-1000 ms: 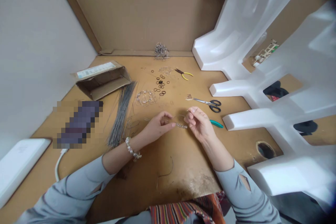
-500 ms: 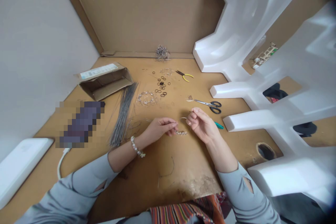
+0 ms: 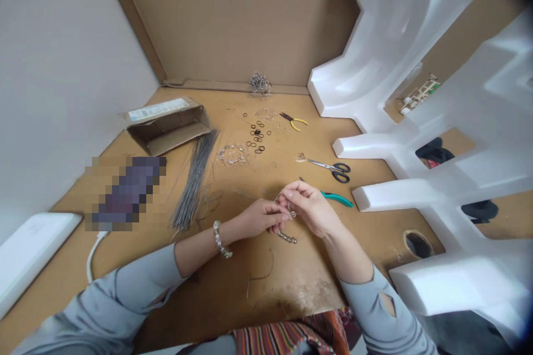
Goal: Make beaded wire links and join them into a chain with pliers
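My left hand [image 3: 263,216] pinches a short strand of clear beads [image 3: 287,238], which hangs below the fingertips. Close against it, my right hand [image 3: 311,208] has thumb and fingers pressed together on a thin wire [image 3: 278,196] that loops up between the hands. Near the right fingertips a clear bead [image 3: 293,214] shows; how it joins the wire is hidden by the fingers. Teal-handled pliers [image 3: 338,198] lie just beyond my right hand, partly covered by it. A beaded bracelet [image 3: 218,237] circles my left wrist.
On the table are a bundle of grey wires [image 3: 195,180], an open cardboard box [image 3: 170,127], dark rings [image 3: 257,136], a clear beaded ring [image 3: 233,155], black-handled scissors [image 3: 333,167] and yellow-handled pliers [image 3: 295,121]. A white frame [image 3: 387,194] borders the right; a round hole [image 3: 418,244] lies near it.
My right hand has moved left and down to meet the left hand, uncovering more of the teal-handled pliers. The left hand and bead strand sit slightly lower.
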### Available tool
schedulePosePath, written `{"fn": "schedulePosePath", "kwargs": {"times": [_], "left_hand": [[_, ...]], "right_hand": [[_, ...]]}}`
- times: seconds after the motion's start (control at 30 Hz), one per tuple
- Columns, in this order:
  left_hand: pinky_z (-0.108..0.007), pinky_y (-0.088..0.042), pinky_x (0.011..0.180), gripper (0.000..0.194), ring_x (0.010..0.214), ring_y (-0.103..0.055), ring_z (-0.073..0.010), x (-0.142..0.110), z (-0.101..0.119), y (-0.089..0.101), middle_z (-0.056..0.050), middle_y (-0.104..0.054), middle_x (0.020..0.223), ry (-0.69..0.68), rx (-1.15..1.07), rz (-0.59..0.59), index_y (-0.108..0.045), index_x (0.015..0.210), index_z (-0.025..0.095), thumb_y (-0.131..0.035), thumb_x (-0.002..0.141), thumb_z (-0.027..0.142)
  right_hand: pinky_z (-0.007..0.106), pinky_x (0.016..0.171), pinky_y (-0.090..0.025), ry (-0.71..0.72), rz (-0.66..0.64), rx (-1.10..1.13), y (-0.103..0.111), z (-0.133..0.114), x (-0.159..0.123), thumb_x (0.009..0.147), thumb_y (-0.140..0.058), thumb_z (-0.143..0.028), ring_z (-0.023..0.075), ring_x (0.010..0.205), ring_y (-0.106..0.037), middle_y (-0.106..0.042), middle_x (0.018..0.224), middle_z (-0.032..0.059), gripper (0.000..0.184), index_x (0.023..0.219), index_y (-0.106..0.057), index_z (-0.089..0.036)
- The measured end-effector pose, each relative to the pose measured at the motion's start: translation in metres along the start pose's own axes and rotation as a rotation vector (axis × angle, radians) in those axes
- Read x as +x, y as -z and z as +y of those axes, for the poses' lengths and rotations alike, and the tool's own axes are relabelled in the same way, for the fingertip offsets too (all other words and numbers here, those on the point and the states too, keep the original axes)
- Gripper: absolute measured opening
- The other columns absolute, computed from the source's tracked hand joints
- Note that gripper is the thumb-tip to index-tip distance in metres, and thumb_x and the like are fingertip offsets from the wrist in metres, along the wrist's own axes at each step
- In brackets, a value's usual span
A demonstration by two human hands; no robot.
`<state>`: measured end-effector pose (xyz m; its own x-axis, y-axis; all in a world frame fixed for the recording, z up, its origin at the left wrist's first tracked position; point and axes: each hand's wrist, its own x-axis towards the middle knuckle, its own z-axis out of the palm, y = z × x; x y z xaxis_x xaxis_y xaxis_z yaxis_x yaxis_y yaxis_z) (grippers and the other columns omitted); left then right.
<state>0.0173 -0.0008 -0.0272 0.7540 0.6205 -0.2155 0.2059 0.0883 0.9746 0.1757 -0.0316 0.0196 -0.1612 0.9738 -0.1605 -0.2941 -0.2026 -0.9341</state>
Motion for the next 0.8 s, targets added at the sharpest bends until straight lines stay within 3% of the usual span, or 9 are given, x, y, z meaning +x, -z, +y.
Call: {"fn": "schedulePosePath", "kwargs": {"times": [0.1,0.17,0.27,0.43,0.6,0.8], "left_hand": [[-0.019,-0.038,0.050,0.028,0.051,-0.049,-0.0065,-0.001,0.004,0.005,0.001,-0.057,0.062,-0.019,0.031,0.054,-0.063,0.080,0.012,-0.055,0.080,0.038],[-0.019,-0.039,0.052,0.029,0.053,-0.050,-0.0068,-0.002,0.007,0.009,0.001,-0.058,0.066,-0.018,0.041,0.083,-0.064,0.086,0.012,-0.055,0.079,0.039],[-0.021,-0.042,0.056,0.028,0.057,-0.053,-0.0083,-0.001,0.010,0.014,0.000,-0.058,0.067,-0.034,0.060,0.100,-0.064,0.085,0.012,-0.056,0.079,0.038],[-0.023,-0.044,0.063,0.020,0.061,-0.054,-0.0086,0.001,0.007,0.014,0.002,-0.057,0.067,-0.060,0.036,0.101,-0.061,0.089,0.013,-0.057,0.078,0.030],[-0.025,-0.046,0.064,0.022,0.060,-0.056,-0.0081,0.004,0.001,0.014,0.003,-0.058,0.069,-0.077,-0.108,0.077,-0.051,0.097,0.015,-0.056,0.078,0.023],[-0.024,-0.045,0.064,0.013,0.061,-0.055,-0.0078,0.003,0.002,0.014,0.002,-0.058,0.070,-0.095,-0.089,0.031,-0.050,0.091,0.015,-0.053,0.080,0.022]], "right_hand": [[0.026,0.065,-0.043,0.155,0.223,-0.302,0.014,-0.003,0.003,0.070,-0.069,-0.035,0.0117,0.065,-0.054,-0.062,0.071,-0.0004,0.018,0.075,-0.064,-0.018],[0.026,0.063,-0.042,0.214,0.294,-0.468,0.024,-0.004,0.004,0.072,-0.066,-0.036,0.0120,0.063,-0.053,-0.061,0.067,-0.0005,0.018,0.076,-0.064,-0.018],[0.026,0.060,-0.042,0.231,0.233,-0.645,0.031,-0.003,0.005,0.077,-0.059,-0.035,0.0125,0.060,-0.053,-0.061,0.065,0.0002,0.017,0.078,-0.063,-0.018],[0.025,0.062,-0.041,0.387,0.155,-0.977,0.027,-0.002,0.001,0.080,-0.056,-0.025,0.0132,0.065,-0.055,-0.063,0.071,0.0013,0.010,0.079,-0.064,-0.020],[0.024,0.060,-0.039,0.415,0.046,-1.039,0.021,-0.003,-0.002,0.082,-0.054,-0.019,0.0121,0.064,-0.054,-0.063,0.074,0.0013,0.012,0.080,-0.066,-0.021],[0.023,0.059,-0.039,0.407,0.009,-1.029,0.020,-0.003,-0.002,0.083,-0.054,-0.021,0.0116,0.063,-0.052,-0.062,0.074,0.0010,0.013,0.080,-0.066,-0.021]]}}
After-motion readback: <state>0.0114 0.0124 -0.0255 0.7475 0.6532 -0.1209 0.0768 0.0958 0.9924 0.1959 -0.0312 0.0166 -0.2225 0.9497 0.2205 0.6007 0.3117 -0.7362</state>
